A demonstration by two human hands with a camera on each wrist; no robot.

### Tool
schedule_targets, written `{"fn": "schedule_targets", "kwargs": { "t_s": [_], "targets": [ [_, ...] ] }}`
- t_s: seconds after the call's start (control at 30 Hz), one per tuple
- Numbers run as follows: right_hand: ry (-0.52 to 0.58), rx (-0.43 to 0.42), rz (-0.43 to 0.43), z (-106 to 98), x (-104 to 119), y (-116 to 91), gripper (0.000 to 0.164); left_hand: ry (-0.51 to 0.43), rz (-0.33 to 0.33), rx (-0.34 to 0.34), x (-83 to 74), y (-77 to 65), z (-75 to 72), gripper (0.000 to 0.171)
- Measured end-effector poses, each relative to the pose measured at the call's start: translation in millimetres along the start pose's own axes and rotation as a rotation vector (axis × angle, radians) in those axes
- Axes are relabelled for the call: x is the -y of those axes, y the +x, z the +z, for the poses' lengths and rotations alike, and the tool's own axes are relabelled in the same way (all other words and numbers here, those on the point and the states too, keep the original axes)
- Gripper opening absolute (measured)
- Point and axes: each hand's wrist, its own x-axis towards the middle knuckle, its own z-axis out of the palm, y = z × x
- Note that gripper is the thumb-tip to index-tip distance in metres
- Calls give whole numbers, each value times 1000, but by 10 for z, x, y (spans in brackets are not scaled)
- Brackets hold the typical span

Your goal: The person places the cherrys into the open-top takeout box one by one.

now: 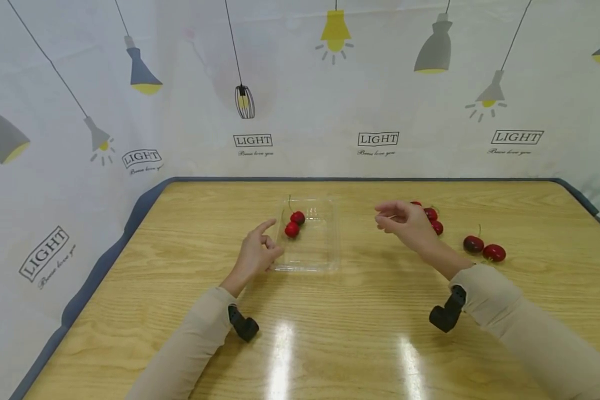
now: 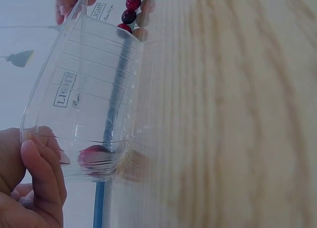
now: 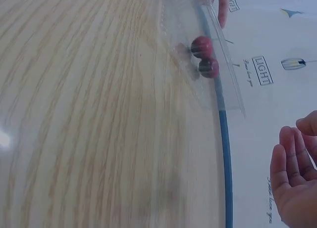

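Observation:
A clear plastic container [image 1: 312, 265] lies on the table, with two red cherries [image 1: 292, 229] at its left side. My left hand [image 1: 254, 253] is at its near left edge, thumb and curled fingers pinching the rim; in the left wrist view the container's rim [image 2: 30, 104] runs in between those fingers. Raised over the table to the container's right, my right hand [image 1: 405, 222] has loosely bent fingers and holds nothing. Its fingers [image 3: 293, 159] are bare in the right wrist view. Cherries [image 1: 437, 227] lie just behind the right hand, partly covered by it.
Two more cherries [image 1: 494, 253] lie further right, above the right sleeve. The wooden table [image 1: 350, 328] ends at a white cloth backdrop [image 1: 305, 111] printed with lamps. Each wrist carries a small black camera [image 1: 447, 314].

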Motion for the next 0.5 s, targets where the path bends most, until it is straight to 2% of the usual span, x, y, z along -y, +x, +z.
{"fn": "schedule_targets", "kwargs": {
  "t_s": [0.2,0.5],
  "targets": [
    [5,-9,20,-204,-56,-84,37,-1,6,-2,9,3,2,63],
    [-28,-63,63,-430,-120,-162,34,4,4,-2,8,6,6,63]
  ]
}}
